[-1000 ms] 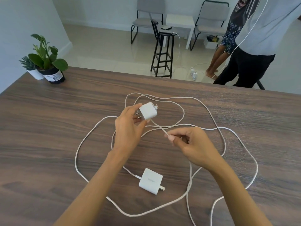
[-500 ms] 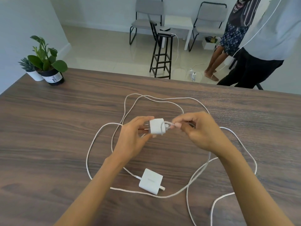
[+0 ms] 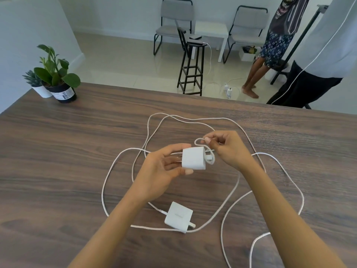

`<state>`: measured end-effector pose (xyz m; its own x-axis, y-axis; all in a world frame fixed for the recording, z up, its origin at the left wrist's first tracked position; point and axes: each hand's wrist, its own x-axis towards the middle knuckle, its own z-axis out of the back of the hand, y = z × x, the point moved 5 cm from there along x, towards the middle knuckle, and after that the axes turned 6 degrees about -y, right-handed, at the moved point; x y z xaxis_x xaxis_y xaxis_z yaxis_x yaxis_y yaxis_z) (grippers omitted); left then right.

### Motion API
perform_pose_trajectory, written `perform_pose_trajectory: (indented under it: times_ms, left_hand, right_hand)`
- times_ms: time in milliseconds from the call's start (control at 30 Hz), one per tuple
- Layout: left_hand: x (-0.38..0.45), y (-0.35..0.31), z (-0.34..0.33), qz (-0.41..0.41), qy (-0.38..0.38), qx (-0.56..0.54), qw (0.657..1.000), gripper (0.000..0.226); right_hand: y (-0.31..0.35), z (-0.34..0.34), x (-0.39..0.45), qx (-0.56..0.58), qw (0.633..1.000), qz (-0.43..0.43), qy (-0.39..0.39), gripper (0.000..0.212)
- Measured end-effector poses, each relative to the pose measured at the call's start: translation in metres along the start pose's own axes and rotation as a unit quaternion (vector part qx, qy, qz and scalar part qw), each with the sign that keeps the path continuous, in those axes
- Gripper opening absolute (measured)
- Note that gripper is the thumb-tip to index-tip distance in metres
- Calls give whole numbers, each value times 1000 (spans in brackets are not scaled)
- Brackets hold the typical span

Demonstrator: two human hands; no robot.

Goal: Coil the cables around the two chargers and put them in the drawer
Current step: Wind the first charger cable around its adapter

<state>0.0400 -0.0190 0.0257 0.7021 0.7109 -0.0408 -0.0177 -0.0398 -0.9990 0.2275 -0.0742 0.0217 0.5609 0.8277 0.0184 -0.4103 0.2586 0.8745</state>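
My left hand (image 3: 164, 171) holds a white charger (image 3: 193, 158) above the middle of the wooden table (image 3: 58, 161), thumb below and fingers above, prongs toward my palm. My right hand (image 3: 228, 147) pinches the charger's white cable (image 3: 199, 141) just right of the block, where a small loop bends back onto it. A second white charger (image 3: 178, 216) lies flat on the table nearer to me, prongs to the right. Long white cables (image 3: 228, 119) sprawl in wide loops around both chargers. No drawer is in view.
Two potted plants (image 3: 56, 78) stand at the table's far left corner. Beyond the far edge are a black stool (image 3: 191, 70), two grey chairs, a small white table and two standing people (image 3: 318, 55) at the right.
My left hand brought the charger down and turned it, prongs toward my palm. My right hand slid up the cable to the charger and bent a small loop against it.
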Motion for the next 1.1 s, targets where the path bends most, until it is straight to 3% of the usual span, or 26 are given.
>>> perform_pose_trajectory:
  times_ms: [267,500,633,900,1000,1100]
  left_hand:
    - [11,-8,11,-26,-94,-24,995,56]
    - [14,-5,24,-23,-116,9,993,53]
    - [16,-3,35,-20,-132,56,989,54]
    - [20,9,71,8,-137,212,968,51]
    - [19,14,71,18,-137,218,966,52]
    - [18,14,60,27,-122,201,972,51]
  right_hand:
    - [-22,-38,-36,-18,997,-52,62,20]
    - [-59,-2,-35,-78,985,-124,-92,21]
    - [-65,19,-36,-97,975,-124,-157,19]
    - [-84,64,-45,-207,926,-156,-275,13]
    - [-89,64,-52,-220,925,-183,-251,11]
    - [-86,49,-52,-201,958,-158,-131,12]
